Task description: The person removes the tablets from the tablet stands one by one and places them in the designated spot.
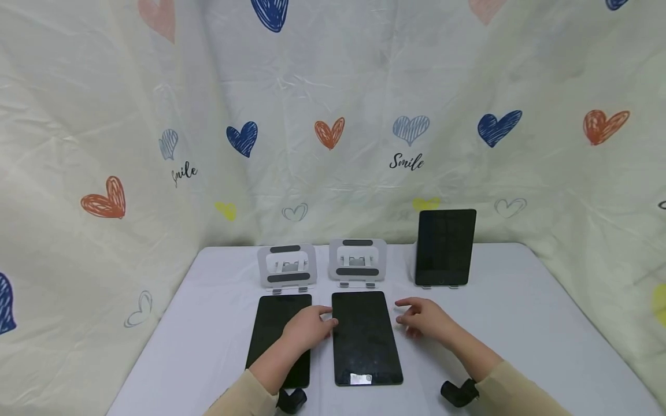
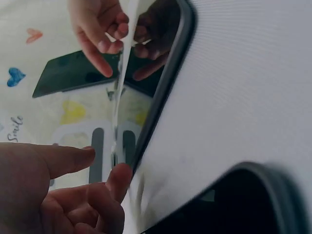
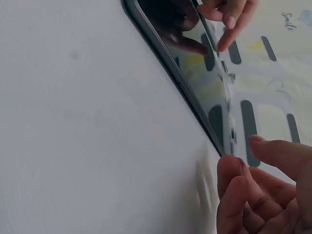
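Observation:
A black tablet lies flat, screen up, in the middle of the white table. My left hand is at its left edge, thumb and index finger spread; contact is hard to tell. My right hand hovers just off its right edge, fingers loosely bent, holding nothing. A second black tablet lies to the left, partly hidden under my left arm. Behind the two tablets stand two white-grey folding tablet stands, the left stand and the middle stand. In the left wrist view, the tablet's glossy screen mirrors the right hand.
At the back right, a third tablet leans upright on a stand that it mostly hides. The white tabletop reaches to a curtain printed with hearts. Dark wrist devices sit at both cuffs.

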The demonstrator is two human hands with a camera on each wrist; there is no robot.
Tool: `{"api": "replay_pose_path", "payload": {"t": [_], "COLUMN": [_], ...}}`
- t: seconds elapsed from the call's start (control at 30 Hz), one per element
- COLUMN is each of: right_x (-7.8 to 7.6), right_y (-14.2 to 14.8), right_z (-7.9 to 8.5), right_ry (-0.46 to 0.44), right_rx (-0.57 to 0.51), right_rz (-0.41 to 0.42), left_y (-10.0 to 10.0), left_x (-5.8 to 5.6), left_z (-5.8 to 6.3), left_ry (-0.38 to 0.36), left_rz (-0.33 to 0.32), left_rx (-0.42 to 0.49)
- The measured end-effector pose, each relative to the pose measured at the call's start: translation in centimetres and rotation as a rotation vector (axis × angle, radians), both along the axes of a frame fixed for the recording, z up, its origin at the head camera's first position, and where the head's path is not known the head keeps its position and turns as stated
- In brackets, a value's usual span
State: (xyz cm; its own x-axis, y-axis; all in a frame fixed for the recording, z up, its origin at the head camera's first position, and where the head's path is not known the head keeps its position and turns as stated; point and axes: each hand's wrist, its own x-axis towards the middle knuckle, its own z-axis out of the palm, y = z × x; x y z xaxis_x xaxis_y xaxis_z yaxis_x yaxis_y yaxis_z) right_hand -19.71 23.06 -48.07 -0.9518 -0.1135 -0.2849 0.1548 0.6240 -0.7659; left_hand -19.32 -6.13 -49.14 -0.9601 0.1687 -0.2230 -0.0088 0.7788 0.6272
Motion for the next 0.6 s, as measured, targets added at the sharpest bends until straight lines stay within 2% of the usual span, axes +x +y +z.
{"api": "replay_pose_path", "payload": {"t": [0.3, 0.6], "right_x": [-0.4, -1.1], "right_y": [1.3, 4.0], "right_z": [1.2, 1.3], "right_ry": [0.049, 0.052], "right_rx": [-0.036, -0.062], "right_rz": [0.049, 0.038], "left_y": [0.3, 2.5], "left_x": [-0.4, -1.1], "left_z": [0.3, 0.6], "left_ry": [0.053, 0.143], "left_rz": [0.019, 0.018], "left_rx": [0.029, 0.107]}}
